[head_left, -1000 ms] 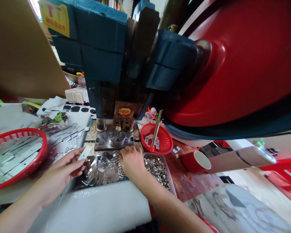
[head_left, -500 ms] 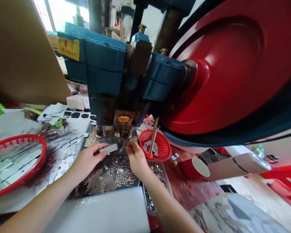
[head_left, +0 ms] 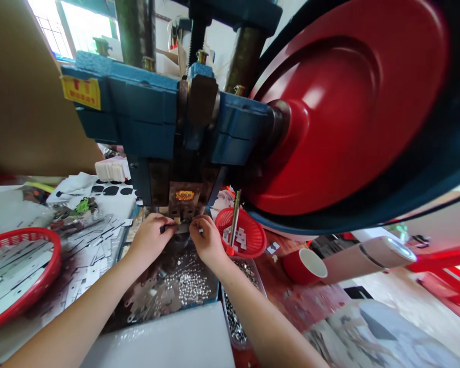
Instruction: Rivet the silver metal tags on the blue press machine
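Observation:
My left hand point(head_left: 152, 239) pinches a small flat grey strip point(head_left: 181, 228) just under the tool of a blue press point(head_left: 178, 199). At the strip's right end, the fingertips of my right hand point(head_left: 207, 241) are closed together; what lies between them is hidden. Below my hands, the dark press bed point(head_left: 168, 263) carries many small shiny metal pieces point(head_left: 193, 281) and a heap of flat metal plates point(head_left: 153, 299).
A red basket of flat strips point(head_left: 55, 266) stands left, beside loose strips point(head_left: 90, 255). Right are a smaller red basket point(head_left: 258, 240), a clear tub of metal bits point(head_left: 235, 312), a red cup point(head_left: 297, 266) and a bottle point(head_left: 348, 260). A large red flywheel point(head_left: 341, 117) overhangs the right.
My left hand has carried the strip up and right to the press tool. My right fingers have come to its right end. The whole view has shifted slightly.

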{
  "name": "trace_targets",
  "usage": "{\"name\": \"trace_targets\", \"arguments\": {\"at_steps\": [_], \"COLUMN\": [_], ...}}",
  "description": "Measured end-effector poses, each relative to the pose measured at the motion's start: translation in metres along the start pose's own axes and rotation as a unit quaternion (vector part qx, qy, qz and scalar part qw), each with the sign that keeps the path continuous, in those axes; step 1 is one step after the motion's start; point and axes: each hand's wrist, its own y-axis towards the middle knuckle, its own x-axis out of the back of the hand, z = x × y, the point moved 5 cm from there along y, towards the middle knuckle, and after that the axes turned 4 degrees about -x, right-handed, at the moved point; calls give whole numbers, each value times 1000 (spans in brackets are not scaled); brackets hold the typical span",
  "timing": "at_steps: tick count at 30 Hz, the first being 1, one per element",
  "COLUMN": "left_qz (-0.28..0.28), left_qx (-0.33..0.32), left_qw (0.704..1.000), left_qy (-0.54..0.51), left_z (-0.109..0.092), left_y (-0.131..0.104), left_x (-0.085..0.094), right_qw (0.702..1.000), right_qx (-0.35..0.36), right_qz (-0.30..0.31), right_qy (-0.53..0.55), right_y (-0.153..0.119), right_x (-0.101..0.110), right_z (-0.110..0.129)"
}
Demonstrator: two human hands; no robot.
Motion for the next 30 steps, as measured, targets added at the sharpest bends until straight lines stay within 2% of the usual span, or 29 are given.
{"name": "trace_targets", "arguments": {"at_steps": [4, 10, 14, 19, 22, 26, 28, 30], "left_qz": [28, 82, 79, 70, 71, 45, 74, 125], "left_qx": [18, 36, 53, 76, 79, 77, 70, 66], "left_qw": [999, 992, 989, 985, 984, 995, 995, 988], "left_qy": [-29, -90, -116, -140, -140, -55, 9, 58], "left_z": [11, 10, 13, 14, 14, 20, 22, 22], "left_y": [5, 9, 7, 6, 3, -22, -42, -62], "left_x": [-6, -12, -15, -19, -9, 25, 35, 34], "right_qw": [999, 987, 965, 945, 935, 937, 942, 949], "right_qx": [20, 58, 91, 167, 195, 195, 194, 185], "right_qz": [14, 9, 37, 78, 97, 108, 107, 99], "right_qy": [-38, -153, -245, -268, -279, -269, -252, -235], "right_y": [9, 13, 8, 0, -4, -10, -14, -19], "right_x": [-9, -19, -25, -21, -16, -14, -13, -12], "right_z": [3, 8, 14, 27, 34, 36, 33, 29]}}
